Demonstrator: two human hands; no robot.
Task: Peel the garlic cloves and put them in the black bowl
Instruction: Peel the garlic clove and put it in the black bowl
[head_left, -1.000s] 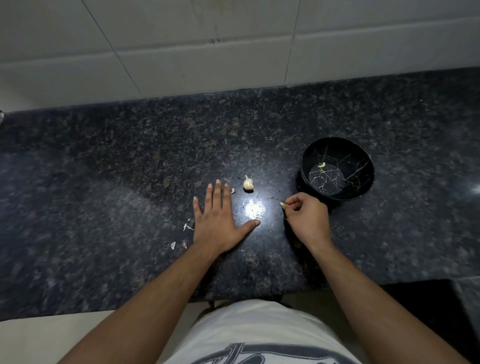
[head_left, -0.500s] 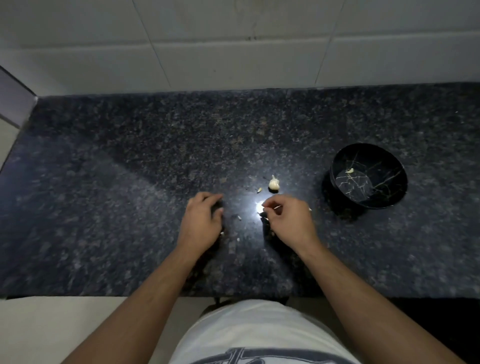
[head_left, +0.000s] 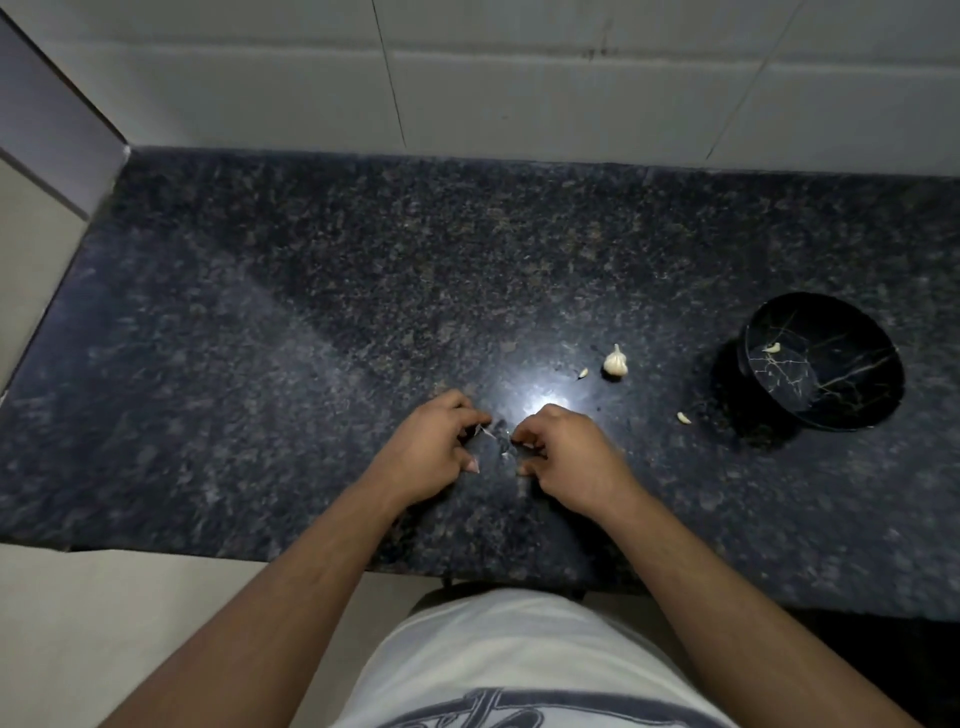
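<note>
Pale garlic bulb (head_left: 615, 362) beside black bowl (head_left: 852, 410)

Dim overall, cool grey cast; one overhead source throws a hard white glare spot on the polished counter (head_left: 260, 312) just beyond the hands, with a paler sheen fanning toward its left edge. The bowl (head_left: 831, 410) drops a dense black shadow on its left and near side, both hands (head_left: 519, 452) darken the stone under them, and the lower right corner past the near edge falls to near black. Wide-angle bowing bends the tile wall (head_left: 519, 78) and back edge, fine grain softens toward the frame's corners, and small scraps between the fingers read blurred.
</note>
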